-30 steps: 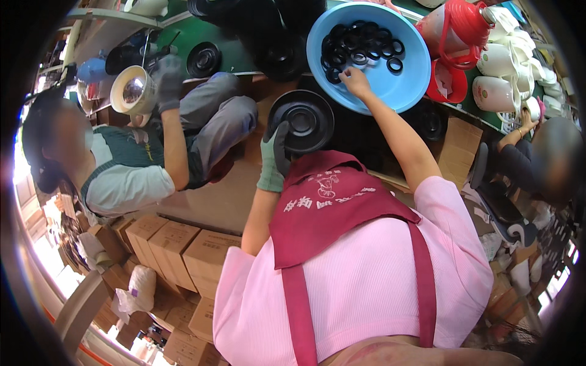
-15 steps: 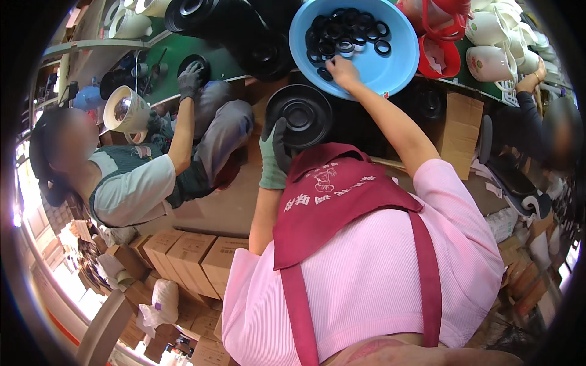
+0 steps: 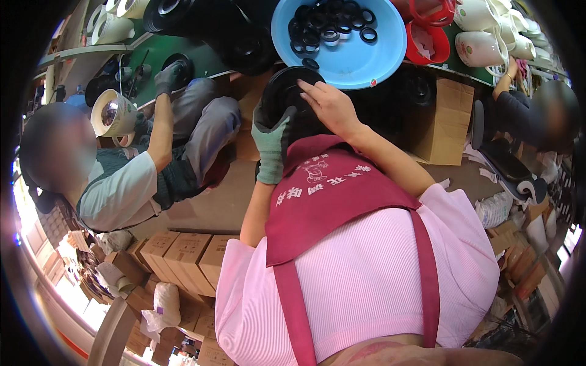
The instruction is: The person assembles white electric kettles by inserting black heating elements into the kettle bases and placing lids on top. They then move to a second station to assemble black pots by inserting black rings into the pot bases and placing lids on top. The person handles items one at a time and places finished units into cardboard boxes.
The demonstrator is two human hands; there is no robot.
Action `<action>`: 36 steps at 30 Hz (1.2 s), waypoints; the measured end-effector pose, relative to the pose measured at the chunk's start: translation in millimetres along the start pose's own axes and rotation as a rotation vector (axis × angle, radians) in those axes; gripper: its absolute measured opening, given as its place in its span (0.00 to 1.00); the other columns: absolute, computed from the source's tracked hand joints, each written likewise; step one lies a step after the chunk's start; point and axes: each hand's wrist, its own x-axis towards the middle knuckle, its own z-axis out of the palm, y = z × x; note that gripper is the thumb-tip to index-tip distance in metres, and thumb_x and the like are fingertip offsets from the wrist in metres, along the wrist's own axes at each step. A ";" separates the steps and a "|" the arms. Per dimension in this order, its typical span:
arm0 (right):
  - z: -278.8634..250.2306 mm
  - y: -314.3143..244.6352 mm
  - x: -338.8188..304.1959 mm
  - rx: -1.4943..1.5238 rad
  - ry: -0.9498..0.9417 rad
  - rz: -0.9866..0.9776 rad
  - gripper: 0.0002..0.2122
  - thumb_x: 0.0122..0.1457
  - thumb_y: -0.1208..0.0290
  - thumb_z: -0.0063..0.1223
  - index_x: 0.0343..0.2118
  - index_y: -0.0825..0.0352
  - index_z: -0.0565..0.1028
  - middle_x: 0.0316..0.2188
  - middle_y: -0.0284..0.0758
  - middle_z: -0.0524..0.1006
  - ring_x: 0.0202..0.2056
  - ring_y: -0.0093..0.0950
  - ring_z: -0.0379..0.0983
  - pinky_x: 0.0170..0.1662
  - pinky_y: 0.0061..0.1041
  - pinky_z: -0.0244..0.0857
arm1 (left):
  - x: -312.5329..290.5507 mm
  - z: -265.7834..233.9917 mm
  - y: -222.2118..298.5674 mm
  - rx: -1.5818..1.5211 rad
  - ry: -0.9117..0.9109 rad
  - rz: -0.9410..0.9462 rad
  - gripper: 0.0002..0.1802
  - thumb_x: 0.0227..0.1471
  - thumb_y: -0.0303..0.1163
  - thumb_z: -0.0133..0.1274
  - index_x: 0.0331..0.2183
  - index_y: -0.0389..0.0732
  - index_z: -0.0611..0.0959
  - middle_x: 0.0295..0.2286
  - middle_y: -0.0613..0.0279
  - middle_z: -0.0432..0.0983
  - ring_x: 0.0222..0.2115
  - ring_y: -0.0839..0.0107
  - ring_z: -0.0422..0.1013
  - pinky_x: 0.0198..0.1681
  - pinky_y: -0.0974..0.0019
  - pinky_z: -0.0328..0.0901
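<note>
My left hand, in a grey-green work glove, is closed on the near-left edge of a round black lid, which is tilted in front of my apron. My bare right hand reaches across to the lid's face, its fingers drawn together and pressed against it. Whatever these fingertips hold, if anything, is hidden against the black surface. Just beyond the lid stands a light blue basin, with several black rings heaped in its far-left half and one ring lying by its near rim.
Stacked black lids are left of the basin. At its right stand a red container and white pitchers. An open cardboard box is at my right. One co-worker sits at left, another at far right.
My right hand has come out of the basin, back toward me, and onto the lid. My left hand has tilted the lid and shifted it slightly. The whole view has moved a little.
</note>
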 end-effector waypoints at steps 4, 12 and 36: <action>-10.9 -1.8 2.1 -0.205 -0.024 -0.068 0.21 0.58 0.60 0.59 0.53 0.62 0.73 0.33 0.34 0.72 0.35 0.35 0.71 0.39 0.33 0.68 | -3.3 -7.6 -5.7 0.018 -0.006 0.026 0.33 0.46 0.20 0.66 0.55 0.33 0.74 0.49 0.57 0.75 0.48 0.71 0.72 0.53 0.67 0.67; -0.4 20.6 -8.4 0.715 -0.173 0.399 0.33 0.57 0.57 0.63 0.60 0.66 0.61 0.56 0.48 0.70 0.58 0.40 0.66 0.61 0.32 0.57 | -5.3 -11.4 7.4 -0.037 -0.038 -0.122 0.32 0.46 0.24 0.67 0.54 0.34 0.74 0.48 0.57 0.76 0.46 0.70 0.72 0.51 0.67 0.68; 17.1 21.5 -4.0 0.735 -0.135 0.528 0.35 0.55 0.56 0.64 0.58 0.73 0.62 0.55 0.49 0.69 0.58 0.37 0.64 0.63 0.32 0.55 | 13.5 -16.3 -20.9 0.024 0.033 -0.130 0.30 0.47 0.28 0.68 0.52 0.35 0.75 0.46 0.58 0.77 0.45 0.70 0.73 0.50 0.68 0.68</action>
